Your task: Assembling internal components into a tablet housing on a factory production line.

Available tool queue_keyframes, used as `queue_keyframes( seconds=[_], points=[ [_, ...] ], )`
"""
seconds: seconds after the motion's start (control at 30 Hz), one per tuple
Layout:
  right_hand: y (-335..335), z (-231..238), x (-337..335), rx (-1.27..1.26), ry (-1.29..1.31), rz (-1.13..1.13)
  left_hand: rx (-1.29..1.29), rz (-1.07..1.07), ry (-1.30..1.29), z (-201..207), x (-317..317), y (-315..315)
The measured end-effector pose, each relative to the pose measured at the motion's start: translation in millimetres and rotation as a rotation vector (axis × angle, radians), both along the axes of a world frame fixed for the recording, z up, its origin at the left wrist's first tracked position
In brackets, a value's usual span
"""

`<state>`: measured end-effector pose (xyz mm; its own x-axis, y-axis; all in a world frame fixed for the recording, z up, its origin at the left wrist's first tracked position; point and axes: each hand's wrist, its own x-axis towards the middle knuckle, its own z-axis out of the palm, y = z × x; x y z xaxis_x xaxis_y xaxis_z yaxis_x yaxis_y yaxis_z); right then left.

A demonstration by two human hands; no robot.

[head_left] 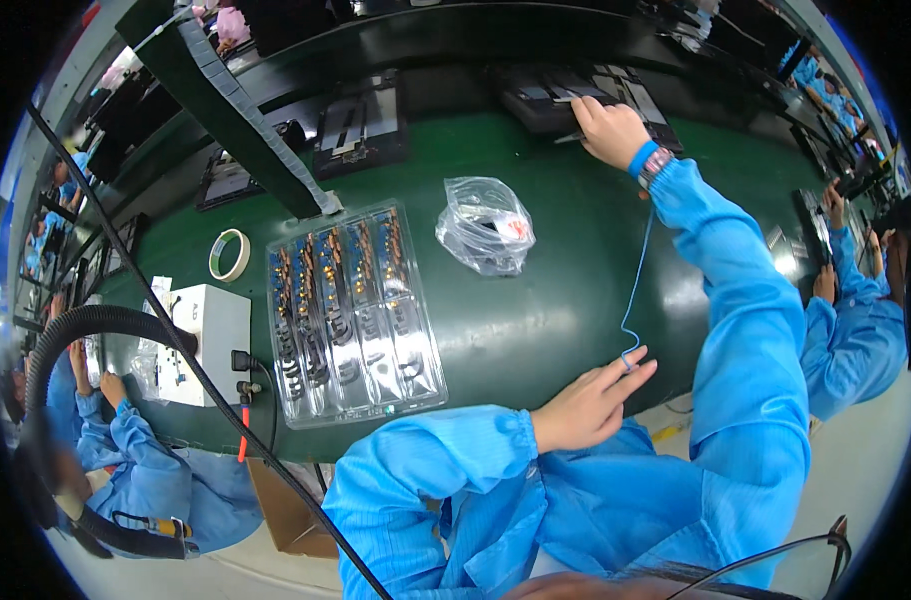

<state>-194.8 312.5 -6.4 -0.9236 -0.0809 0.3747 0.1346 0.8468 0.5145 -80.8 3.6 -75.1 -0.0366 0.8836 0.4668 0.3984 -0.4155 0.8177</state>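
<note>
1. I've got the left hand (pixel 597 400), fingers spread, touching the thin blue cord (pixel 640 262); gripping or not, I can't tell.
2. Far across the green counter (pixel 580 225), the right hand (pixel 612 133) curls at a flat black device (pixel 655 105), grasp unclear to me.

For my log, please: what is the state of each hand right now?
Left hand: open, blue cord touching it.
Right hand: at a dark panel; cannot tell whether open or closed.
</note>
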Motion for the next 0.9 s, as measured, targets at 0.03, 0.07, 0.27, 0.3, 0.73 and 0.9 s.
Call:
queue_keyframes(
  seconds=[0.03,0.07,0.27,0.3,0.73,0.9],
  points=[
    [-14,4,22,-0.037,-0.011,-0.018,-0.007,-0.031,0.029,-3,-1,-1],
    [-26,7,47,-0.017,-0.015,-0.011,-0.011,-0.063,0.058,-7,-1,-1],
    [-94,1,182,-0.09,-0.018,0.147,0.235,-0.139,0.25,7,-4,-9],
    [-107,-1,195,-0.08,-0.043,0.147,0.339,-0.131,0.511,13,-8,-15],
    [-70,-22,140,-0.672,0.134,0.113,-0.435,0.336,0.036,15,18,-52],
    [13,-47,90,-0.938,-0.063,-0.205,-0.319,0.434,0.284,14,34,-29]
  ],
)
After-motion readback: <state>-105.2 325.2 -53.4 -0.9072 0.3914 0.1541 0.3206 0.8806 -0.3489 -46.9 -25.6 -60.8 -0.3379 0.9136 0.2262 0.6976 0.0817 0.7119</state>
